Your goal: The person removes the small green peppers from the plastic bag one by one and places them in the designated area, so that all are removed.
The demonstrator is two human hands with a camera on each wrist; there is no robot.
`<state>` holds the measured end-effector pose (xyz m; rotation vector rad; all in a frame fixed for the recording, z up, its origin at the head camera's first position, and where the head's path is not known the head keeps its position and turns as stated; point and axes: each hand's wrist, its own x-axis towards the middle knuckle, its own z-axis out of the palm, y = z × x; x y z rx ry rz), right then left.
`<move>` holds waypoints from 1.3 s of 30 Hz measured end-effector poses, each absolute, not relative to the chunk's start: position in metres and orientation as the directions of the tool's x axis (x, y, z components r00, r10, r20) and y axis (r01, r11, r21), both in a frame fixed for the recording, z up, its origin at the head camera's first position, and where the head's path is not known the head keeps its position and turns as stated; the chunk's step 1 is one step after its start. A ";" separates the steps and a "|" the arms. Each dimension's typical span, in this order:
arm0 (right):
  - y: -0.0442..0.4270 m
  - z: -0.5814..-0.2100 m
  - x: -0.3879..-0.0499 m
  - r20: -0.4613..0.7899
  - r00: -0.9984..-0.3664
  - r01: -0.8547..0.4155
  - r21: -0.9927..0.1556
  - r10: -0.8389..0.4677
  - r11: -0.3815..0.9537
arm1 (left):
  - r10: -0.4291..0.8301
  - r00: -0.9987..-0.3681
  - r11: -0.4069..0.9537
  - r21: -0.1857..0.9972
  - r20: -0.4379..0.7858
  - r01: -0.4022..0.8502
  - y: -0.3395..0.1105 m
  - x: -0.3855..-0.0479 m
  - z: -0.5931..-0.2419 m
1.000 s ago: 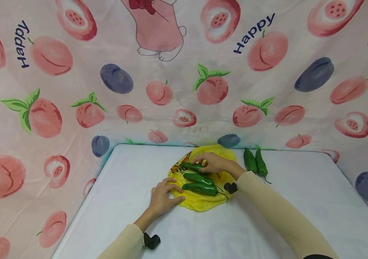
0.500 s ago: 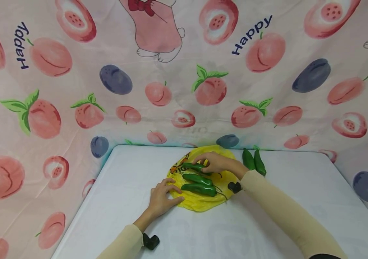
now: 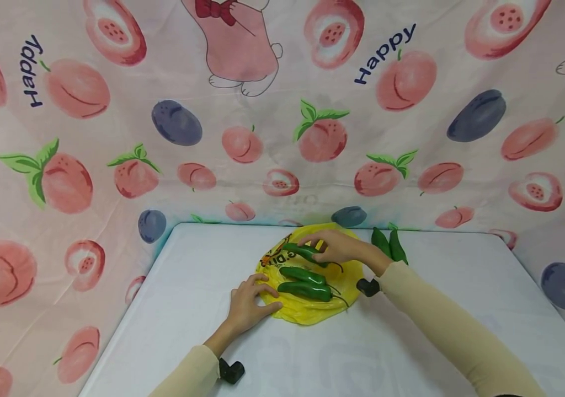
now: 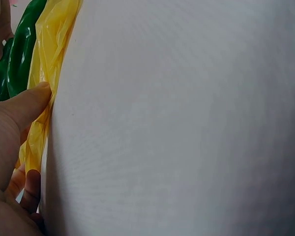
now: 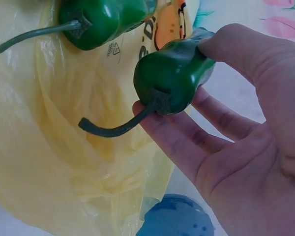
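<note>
In the head view, a yellow plastic bag (image 3: pixel 307 315) with dark print lies spread on the white table. My right hand (image 3: pixel 334 246) pinches a green pepper (image 3: pixel 298 251) between thumb and fingers at the bag's far side. The right wrist view shows that pepper (image 5: pixel 167 81) with its curved stem hanging free of the fingers. Two more green peppers (image 3: pixel 302 274) lie side by side on the bag, nearer to me. My left hand (image 3: pixel 249 304) rests at the bag's left edge, fingers spread, its thumb (image 4: pixel 32 102) touching the yellow plastic in the left wrist view.
Two other green peppers (image 3: pixel 396 247) lie off the bag, right of it, near the table's far edge, partly behind my right arm. A fruit-patterned cloth (image 3: pixel 282 138) rises behind and beside the white table (image 3: pixel 193 275).
My right hand has moved slightly right, and the pepper in it has shifted with it, tilting and showing more of the bag's print below. The left hand has stayed put.
</note>
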<state>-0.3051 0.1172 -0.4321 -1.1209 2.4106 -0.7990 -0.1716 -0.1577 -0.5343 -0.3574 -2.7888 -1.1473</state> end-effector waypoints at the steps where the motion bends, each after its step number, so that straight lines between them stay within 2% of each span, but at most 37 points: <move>1: 0.118 -0.431 -0.304 -0.075 -0.617 -0.580 -0.629 -0.783 0.517 | 0.176 -0.967 0.686 0.681 0.186 0.256 -0.158 -0.171 -0.534; 14: 0.125 -0.430 -0.300 0.123 -0.583 -0.649 -0.665 -0.803 0.369 | 0.168 -0.967 0.692 0.676 0.189 0.252 -0.157 -0.171 -0.535; 21: 0.125 -0.428 -0.299 0.124 -0.610 -0.602 -0.714 -0.783 0.356 | 0.173 -0.968 0.689 0.679 0.183 0.252 -0.157 -0.170 -0.535; 39: 0.130 -0.429 -0.298 0.121 -0.630 -0.578 -0.733 -0.767 0.359 | 0.172 -0.968 0.688 0.681 0.181 0.250 -0.158 -0.171 -0.535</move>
